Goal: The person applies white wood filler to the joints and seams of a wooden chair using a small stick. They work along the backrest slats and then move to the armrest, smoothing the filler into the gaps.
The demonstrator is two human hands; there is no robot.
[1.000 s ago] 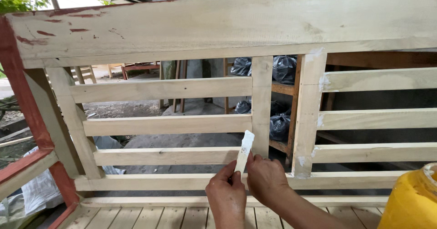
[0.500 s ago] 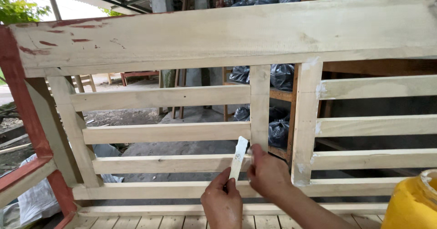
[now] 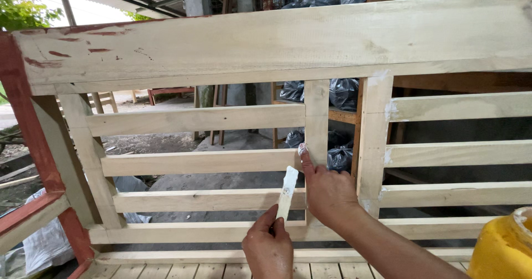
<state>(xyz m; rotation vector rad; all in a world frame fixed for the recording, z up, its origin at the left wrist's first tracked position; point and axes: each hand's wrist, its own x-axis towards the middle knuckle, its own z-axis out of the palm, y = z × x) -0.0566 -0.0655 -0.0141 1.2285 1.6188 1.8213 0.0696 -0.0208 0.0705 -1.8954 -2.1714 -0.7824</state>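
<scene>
Left hand (image 3: 269, 245): grip pinching white putty stick (image 3: 288, 184). Right hand (image 3: 327, 187): fingertip pressed on upright slat (image 3: 317, 118), just above stick. Risk, as judged: filler smearing onto clean rail (image 3: 199, 162); stick slipping.

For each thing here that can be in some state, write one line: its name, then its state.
Wooden frame: upright, bare wood, white filler patches at some joints.
Flat stick: smeared white, held tilted beside the upright post.
Left hand: gripping the flat stick.
Right hand: fingertip pressed on the post joint.
Yellow container: open at top, white-smeared rim.
</scene>
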